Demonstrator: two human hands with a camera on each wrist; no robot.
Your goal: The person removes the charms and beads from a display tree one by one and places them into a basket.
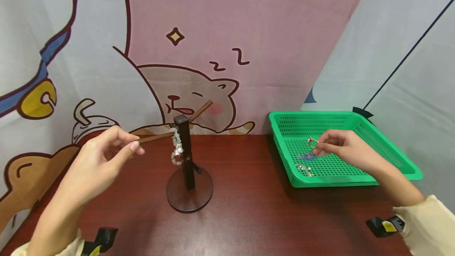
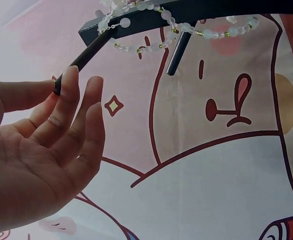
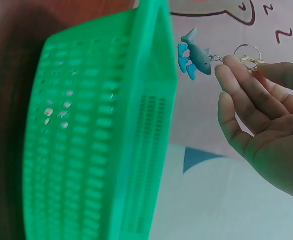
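Observation:
My left hand [image 1: 101, 161] pinches the end of a wooden peg [image 1: 154, 138] on a dark stand [image 1: 186, 153]; the left wrist view shows thumb and fingertips on the peg tip. A pale beaded bracelet [image 1: 176, 145] hangs on that peg close to the post, its beads [image 2: 206, 33] seen from below in the left wrist view. Over the green basket [image 1: 284, 161], my right hand [image 1: 346, 149] pinches a keychain by its metal ring [image 3: 248, 50]. From it dangles a blue shark-like charm [image 3: 199, 56], beyond the fingertips.
Inside the basket lies another beaded piece [image 1: 303, 170]. The stand's round base [image 1: 190, 202] rests on the dark red table [image 1: 241, 208], left of the basket. A second peg [image 1: 201, 111] points back and right. A cartoon-printed cloth [image 1: 284, 31] hangs behind.

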